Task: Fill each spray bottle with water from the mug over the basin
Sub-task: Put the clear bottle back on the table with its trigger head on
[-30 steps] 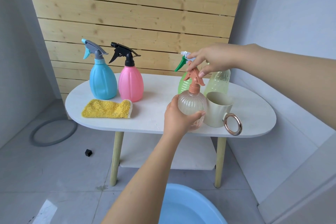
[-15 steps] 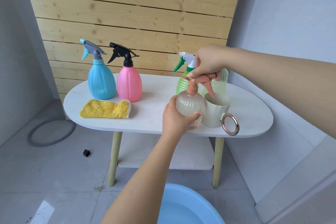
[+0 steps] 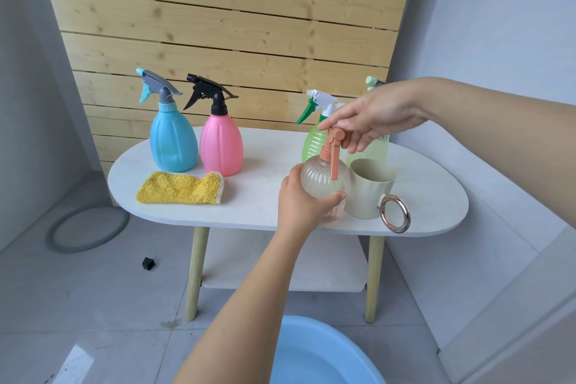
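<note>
Clear bottle [image 3: 324, 179] stands near the front edge of the worktop [image 3: 258, 212], just beside the mug [image 3: 367, 190]. Our left hand [image 3: 300, 201] wraps it; our right hand's [image 3: 371, 119] fingers pinch the orange sprayer [image 3: 333, 147]. We think we're unscrewing it; pouring comes next.

Clear ribbed bottle [image 3: 324, 181] with orange spray head [image 3: 333, 147], upright near front edge of table, trigger hanging down toward viewer. Cream mug [image 3: 369, 189] touching it at 3 o'clock, upright, gold ring handle [image 3: 395, 214] pointing to 4 o'clock. Green bottle [image 3: 314, 142] and pale yellow-green bottle [image 3: 375, 150] close behind at 12 and 1 o'clock. Blue bottle [image 3: 173, 140] and pink bottle [image 3: 221, 145] side by side at 10 o'clock, well apart from clear one. Light blue basin [image 3: 314, 352] on floor at 6 o'clock.
</note>
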Available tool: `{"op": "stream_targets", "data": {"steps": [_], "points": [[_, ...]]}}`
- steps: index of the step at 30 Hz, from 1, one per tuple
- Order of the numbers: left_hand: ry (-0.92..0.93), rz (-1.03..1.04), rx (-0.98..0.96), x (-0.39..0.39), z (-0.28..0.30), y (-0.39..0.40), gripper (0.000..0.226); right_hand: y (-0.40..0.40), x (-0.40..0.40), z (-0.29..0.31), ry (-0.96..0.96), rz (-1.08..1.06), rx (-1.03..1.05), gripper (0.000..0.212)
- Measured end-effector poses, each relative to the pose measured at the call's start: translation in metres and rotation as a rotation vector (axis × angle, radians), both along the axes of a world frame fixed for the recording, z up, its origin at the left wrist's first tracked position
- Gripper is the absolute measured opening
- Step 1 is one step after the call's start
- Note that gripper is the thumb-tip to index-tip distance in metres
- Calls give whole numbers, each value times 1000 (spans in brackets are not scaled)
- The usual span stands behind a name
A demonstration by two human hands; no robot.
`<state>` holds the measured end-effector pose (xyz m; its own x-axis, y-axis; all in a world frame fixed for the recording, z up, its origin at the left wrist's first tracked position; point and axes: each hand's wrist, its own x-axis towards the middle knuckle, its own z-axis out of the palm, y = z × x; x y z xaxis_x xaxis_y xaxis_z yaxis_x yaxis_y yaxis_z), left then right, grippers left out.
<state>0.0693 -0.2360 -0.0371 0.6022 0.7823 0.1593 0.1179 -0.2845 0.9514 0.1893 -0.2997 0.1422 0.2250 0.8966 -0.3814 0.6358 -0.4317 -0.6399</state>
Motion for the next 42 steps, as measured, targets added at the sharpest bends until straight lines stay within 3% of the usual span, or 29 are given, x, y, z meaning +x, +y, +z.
{"op": "stream_targets", "data": {"steps": [4,7,15,19,24,30,38,42], "points": [[22,-9,17,-2,2,0,88,-2,12,-5,3,64,-9,38],[24,-7,8,-2,2,-1,89,-3,15,-8,-25,69,-3,31],[9,27,27,0,2,-3,81,8,2,-11,-410,60,197,8],[16,43,25,1,2,-4,81,21,-13,-17,-889,-10,271,36],[5,47,25,2,2,-5,87,31,-27,-20,-1108,-117,212,55],[-3,45,20,3,0,-5,87,40,-30,-21,-1131,-215,179,56],[31,46,23,2,-1,2,89,13,-23,-44,-740,-232,365,27],[45,114,-11,-5,1,25,96,0,-24,-72,-561,-260,480,38]]}}
